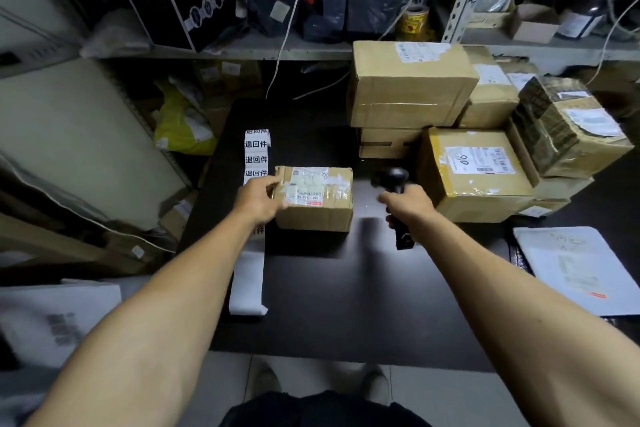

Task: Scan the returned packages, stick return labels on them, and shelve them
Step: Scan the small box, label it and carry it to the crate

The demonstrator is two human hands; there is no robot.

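Small cardboard package (316, 199) sat on the black table (346, 288), label side up, near the table's middle. Left hand (258, 199) gripped the package's left end, thumb along its top edge, fingers wrapped round the near corner. Right hand (408, 201) was closed around the handle of a black barcode scanner (394, 191), the scanner head just right of the package and not touching it; head somewhat blurred, so its exact aim could not be read.

Strip of return labels (255, 156) with black printed characters ran along the table just left of the package, passing under the left hand; the nearer stretch (248, 284) was blank white.

Stack of larger cardboard boxes (474, 135) stood at the table's right rear, several bearing shipping labels. White poly mailer (581, 267) lay at the right edge. Metal shelving (242, 50) behind held dark bags and a black carton
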